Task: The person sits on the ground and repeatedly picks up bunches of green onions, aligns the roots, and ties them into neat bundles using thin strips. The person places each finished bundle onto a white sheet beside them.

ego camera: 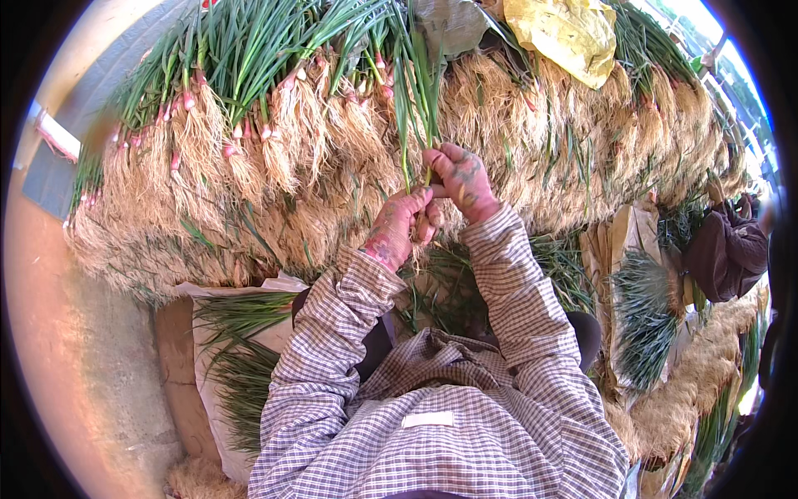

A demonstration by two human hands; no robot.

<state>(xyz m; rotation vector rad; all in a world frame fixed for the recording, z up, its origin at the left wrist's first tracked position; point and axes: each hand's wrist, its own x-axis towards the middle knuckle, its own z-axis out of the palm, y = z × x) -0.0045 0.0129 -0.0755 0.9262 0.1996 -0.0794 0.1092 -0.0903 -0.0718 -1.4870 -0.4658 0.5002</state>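
Note:
Both hands meet in front of my chest around a few long green-leaved allium plants. My left hand has its fingers curled round their lower ends, where some roots hang below. The thumb and finger of my right hand pinch a stalk just above and to the right. The leaves point away from me, over a big heap of similar plants with pale stringy roots and small pink bulbs. The ends inside my fingers are hidden.
A yellow plastic sheet lies on top of the heap. Left of me, green plants rest on a white sheet by the concrete floor. To my right are another bundle of greens, more rooted plants and a person in dark clothing.

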